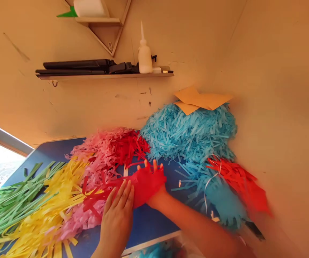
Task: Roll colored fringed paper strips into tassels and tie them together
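My left hand (119, 211) lies flat on the blue table (151, 222), fingers stretched out, touching red paper strips (100, 195). My right hand (151, 168) reaches forward beneath a piece of fringed red paper (147, 182) that drapes over it; only the fingertips show above the paper. Beyond the hands lies a heap of red strips (129, 145) beside a pink heap (100, 154).
Green strips (11, 204) and yellow strips (47, 211) lie at the left. A big light-blue heap (189, 132) with tan cards (199, 100) on top fills the back right. Blue and red fringe (232, 186) lies at the right. A wall shelf (103, 75) holds a glue bottle (145, 53).
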A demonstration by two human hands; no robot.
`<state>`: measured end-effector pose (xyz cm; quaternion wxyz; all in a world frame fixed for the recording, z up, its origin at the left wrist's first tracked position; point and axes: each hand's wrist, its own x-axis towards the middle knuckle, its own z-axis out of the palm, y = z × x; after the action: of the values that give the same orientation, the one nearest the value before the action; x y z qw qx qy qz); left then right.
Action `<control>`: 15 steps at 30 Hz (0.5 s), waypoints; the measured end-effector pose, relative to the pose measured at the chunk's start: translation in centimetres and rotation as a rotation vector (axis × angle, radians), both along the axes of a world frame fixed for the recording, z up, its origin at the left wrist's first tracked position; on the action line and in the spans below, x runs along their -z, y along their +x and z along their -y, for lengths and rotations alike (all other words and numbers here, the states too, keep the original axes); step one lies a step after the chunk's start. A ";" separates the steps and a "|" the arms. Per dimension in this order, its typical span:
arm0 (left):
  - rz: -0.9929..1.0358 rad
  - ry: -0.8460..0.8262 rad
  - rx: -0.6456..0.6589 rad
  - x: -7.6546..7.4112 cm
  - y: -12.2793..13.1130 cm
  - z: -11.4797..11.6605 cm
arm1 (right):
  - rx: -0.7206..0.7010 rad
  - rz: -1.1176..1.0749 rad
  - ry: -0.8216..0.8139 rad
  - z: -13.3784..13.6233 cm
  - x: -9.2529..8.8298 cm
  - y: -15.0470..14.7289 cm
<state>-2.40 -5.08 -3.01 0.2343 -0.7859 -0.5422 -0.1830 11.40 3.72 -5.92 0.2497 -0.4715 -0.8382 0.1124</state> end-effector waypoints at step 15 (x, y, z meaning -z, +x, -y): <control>0.104 -0.422 0.015 8.8 5.3 0.4 | 0.167 0.086 0.116 5.5 -0.1 16.3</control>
<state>2.87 -5.48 -11.79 0.0350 -0.8112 -0.5737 -0.1074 27.72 -1.77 -5.80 0.2491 -0.5290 -0.8109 0.0221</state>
